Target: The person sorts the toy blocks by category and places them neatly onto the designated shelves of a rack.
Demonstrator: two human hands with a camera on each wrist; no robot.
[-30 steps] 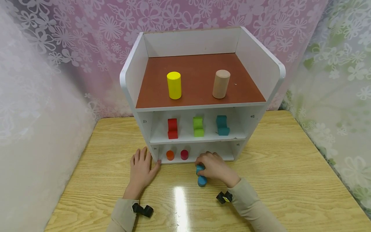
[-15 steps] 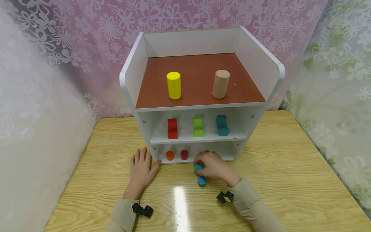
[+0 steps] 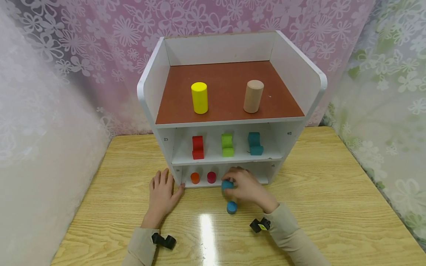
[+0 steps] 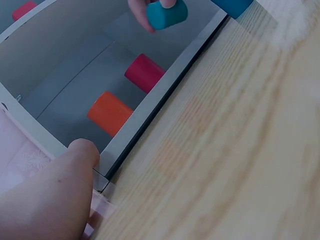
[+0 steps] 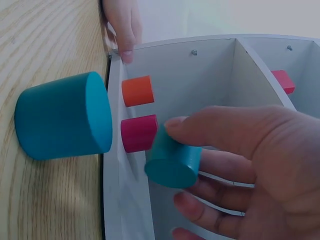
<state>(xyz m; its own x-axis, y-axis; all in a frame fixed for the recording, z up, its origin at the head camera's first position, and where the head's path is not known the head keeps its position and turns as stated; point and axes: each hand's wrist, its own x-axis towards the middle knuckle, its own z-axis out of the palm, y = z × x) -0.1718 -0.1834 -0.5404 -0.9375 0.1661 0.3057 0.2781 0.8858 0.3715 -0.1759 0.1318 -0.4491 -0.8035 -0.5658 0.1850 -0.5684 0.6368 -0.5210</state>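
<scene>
My right hand (image 3: 245, 187) pinches a blue cylinder block (image 3: 227, 186) between thumb and fingers, just at the front of the bottom shelf (image 3: 201, 186). In the right wrist view that block (image 5: 172, 162) hangs tilted over the shelf, beside the crimson cylinder (image 5: 139, 134). A second blue cylinder (image 3: 232, 207) stands on the table in front of the unit. An orange cylinder (image 3: 195, 178) sits on the bottom shelf, left of the crimson one. Fingers spread, my left hand (image 3: 162, 195) rests on the table, its thumb at the unit's lower left corner.
The white shelf unit (image 3: 299, 62) stands on a wooden table (image 3: 332, 192) before a flowered curtain. Its middle shelf holds red (image 3: 198, 147), green (image 3: 227, 145) and teal (image 3: 255, 144) curved blocks. Yellow (image 3: 200, 98) and plain wood (image 3: 253, 96) cylinders stand on top.
My right hand has lifted the blue cylinder away from the other one, moving it forward and slightly left to the bottom shelf's edge. The left hand has stayed put.
</scene>
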